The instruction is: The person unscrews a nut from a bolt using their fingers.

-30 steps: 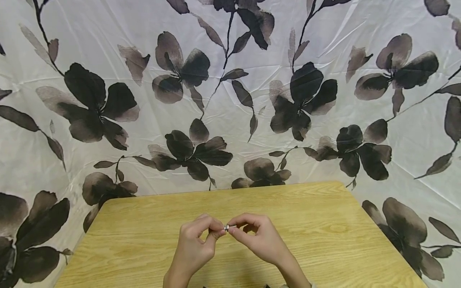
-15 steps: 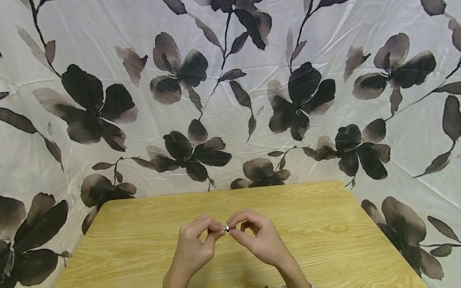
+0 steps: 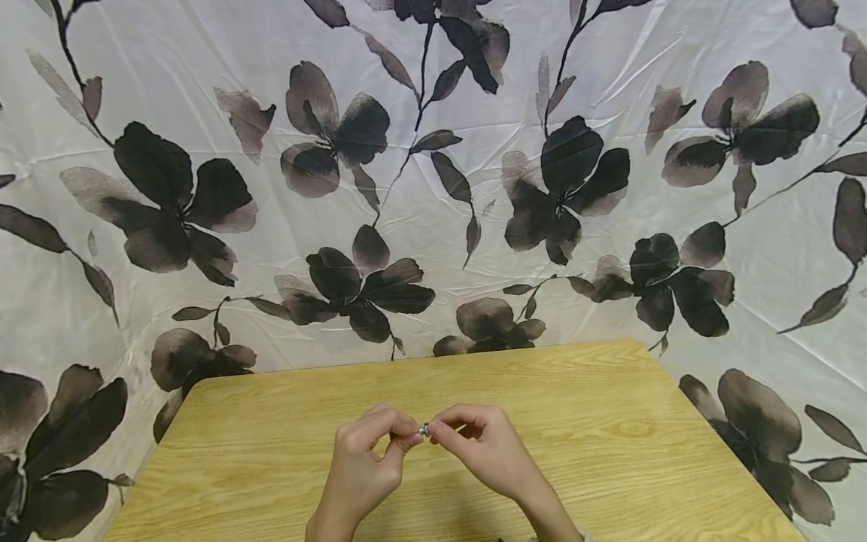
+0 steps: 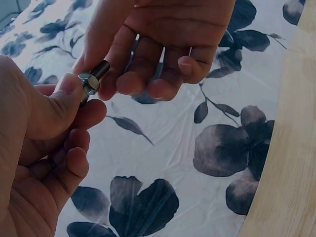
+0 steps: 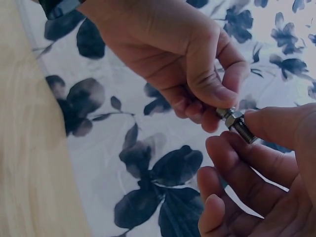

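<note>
My left hand (image 3: 366, 459) pinches the head end of a small metal bolt (image 4: 102, 69) between thumb and forefinger. A silvery hex nut (image 5: 234, 120) sits on the bolt close to that end, and the dark threaded shank sticks out beyond it toward my right hand (image 3: 491, 452). In the right wrist view, my right thumb (image 5: 261, 121) and forefinger lie on opposite sides of the nut and pinch it. The other right fingers are loosely bent below and hold nothing. Most of the bolt head is hidden by the left fingertips.
Both hands are above a light wood-grain table (image 3: 271, 421). Behind and beside it hangs a white cloth (image 3: 447, 248) printed with dark flowers. A dark band (image 5: 60, 9) shows at the left wrist in the right wrist view.
The right thumb and forefinger have shifted about the nut; half a second ago the forefinger was higher, and it has since come down. The left hand keeps its grip, nearly still.
</note>
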